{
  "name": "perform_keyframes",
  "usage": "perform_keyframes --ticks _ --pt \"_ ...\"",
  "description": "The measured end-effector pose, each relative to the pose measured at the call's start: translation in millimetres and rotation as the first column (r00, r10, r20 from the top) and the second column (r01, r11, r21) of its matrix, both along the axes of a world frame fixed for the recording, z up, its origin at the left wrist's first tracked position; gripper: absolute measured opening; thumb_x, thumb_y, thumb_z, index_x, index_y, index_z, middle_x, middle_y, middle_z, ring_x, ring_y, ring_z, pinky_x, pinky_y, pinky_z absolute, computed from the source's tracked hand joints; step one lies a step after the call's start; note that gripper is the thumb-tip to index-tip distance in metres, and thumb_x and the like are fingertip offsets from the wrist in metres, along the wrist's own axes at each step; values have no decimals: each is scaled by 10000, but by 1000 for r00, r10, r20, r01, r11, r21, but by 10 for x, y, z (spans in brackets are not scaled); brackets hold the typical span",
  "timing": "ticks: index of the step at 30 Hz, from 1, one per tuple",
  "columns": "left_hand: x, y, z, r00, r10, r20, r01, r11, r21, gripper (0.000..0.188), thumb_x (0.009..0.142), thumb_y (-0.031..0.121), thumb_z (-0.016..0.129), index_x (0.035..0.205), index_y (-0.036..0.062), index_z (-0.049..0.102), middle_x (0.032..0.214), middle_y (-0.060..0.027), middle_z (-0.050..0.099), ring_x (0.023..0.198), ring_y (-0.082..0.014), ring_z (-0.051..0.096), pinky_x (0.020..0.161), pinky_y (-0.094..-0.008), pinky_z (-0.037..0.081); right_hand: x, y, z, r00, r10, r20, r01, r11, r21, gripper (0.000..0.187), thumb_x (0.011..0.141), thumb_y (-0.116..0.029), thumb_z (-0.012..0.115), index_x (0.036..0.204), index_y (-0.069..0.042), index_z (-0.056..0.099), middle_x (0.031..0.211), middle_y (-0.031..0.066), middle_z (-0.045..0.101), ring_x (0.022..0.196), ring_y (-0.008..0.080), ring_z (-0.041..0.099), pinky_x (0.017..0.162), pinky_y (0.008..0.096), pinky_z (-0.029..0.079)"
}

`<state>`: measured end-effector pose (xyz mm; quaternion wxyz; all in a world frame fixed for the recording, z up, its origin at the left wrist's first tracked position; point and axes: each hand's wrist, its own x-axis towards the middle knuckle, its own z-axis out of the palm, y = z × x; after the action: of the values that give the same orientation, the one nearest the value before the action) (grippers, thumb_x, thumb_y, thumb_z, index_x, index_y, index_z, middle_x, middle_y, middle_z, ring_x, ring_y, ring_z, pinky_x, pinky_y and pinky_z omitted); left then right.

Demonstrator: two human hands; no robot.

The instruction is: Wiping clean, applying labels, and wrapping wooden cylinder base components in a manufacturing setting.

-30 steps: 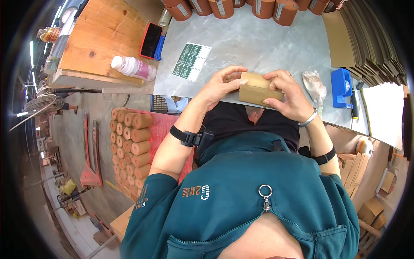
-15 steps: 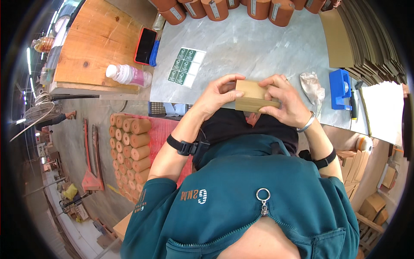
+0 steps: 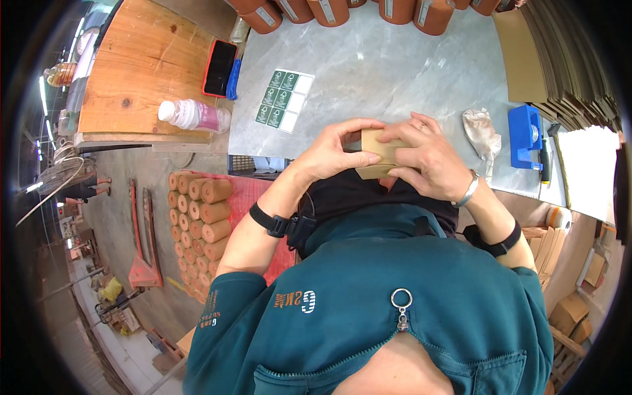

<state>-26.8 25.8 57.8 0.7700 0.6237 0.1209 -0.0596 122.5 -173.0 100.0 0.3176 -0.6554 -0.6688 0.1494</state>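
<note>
Between my two hands, over the near edge of the grey table (image 3: 395, 72), is a small folded piece of brown cardboard (image 3: 376, 145). My left hand (image 3: 337, 151) grips its left end, thumb on the near side and fingers behind. My right hand (image 3: 429, 158) closes over its right end, with the fingers bent across the top and hiding much of it. To the left on the tabletop lies a sheet of green and white stickers (image 3: 284, 101). A crumpled whitish cloth (image 3: 482, 131) lies right of my right hand.
Several reddish-brown cylinders (image 3: 329, 11) with grey strips line the far edge. Stacked cardboard sheets (image 3: 566, 59) and a blue tape dispenser (image 3: 525, 137) stand right. Left are a clear bottle (image 3: 195, 114) and a red-rimmed black tray-like object (image 3: 220, 68). Stacked clay-coloured cylinders (image 3: 214, 191) stand on the floor.
My right fingers have moved left and further over the cardboard, covering more of it. The left thumb has shifted onto its near face. The cardboard has tilted slightly.
</note>
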Motion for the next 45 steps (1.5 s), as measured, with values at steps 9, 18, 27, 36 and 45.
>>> perform_keyframes --ticks 9,18,27,36,45 --pt "88 74 26 998 -60 21 61 998 -28 559 842 86 760 1355 16 551 1320 -102 605 1223 -202 566 1039 -362 459 51 8 -111 975 -7 -223 19 998 53 99 813 -29 690 791 -19 593 1227 102 614 1103 325 593 1073 497 371" --pt "92 82 -6 999 -48 19 48 998 -27 564 861 112 749 1376 25 538 1293 -98 620 1202 -202 582 1031 -363 465 100 33 -171 902 -95 -421 121 992 36 227 823 23 671 729 -2 466 1135 169 668 996 326 647 847 375 513" --pt "87 118 -11 997 -71 -6 70 995 -65 527 889 73 697 1389 37 531 1292 -93 615 1202 -193 582 1043 -350 457 171 77 -274 860 -108 -498 136 990 21 304 843 -47 701 742 -32 415 1193 198 643 1062 287 640 859 366 501" --pt "28 -32 -63 993 109 33 -114 976 184 485 944 144 662 1399 48 526 1283 -103 617 1199 -182 564 1028 -331 450 398 154 -169 832 -237 -502 13 912 -410 551 863 -287 759 1261 55 589 1106 140 685 1043 172 612 929 324 492" --pt "-219 -565 149 914 369 -168 -405 858 -317 612 949 300 683 1416 10 414 1338 -123 546 1265 -237 518 1029 -379 425 -173 26 -583 668 -473 -575 610 790 60 533 811 -228 772 1212 84 610 1140 230 670 1075 300 653 951 366 491"
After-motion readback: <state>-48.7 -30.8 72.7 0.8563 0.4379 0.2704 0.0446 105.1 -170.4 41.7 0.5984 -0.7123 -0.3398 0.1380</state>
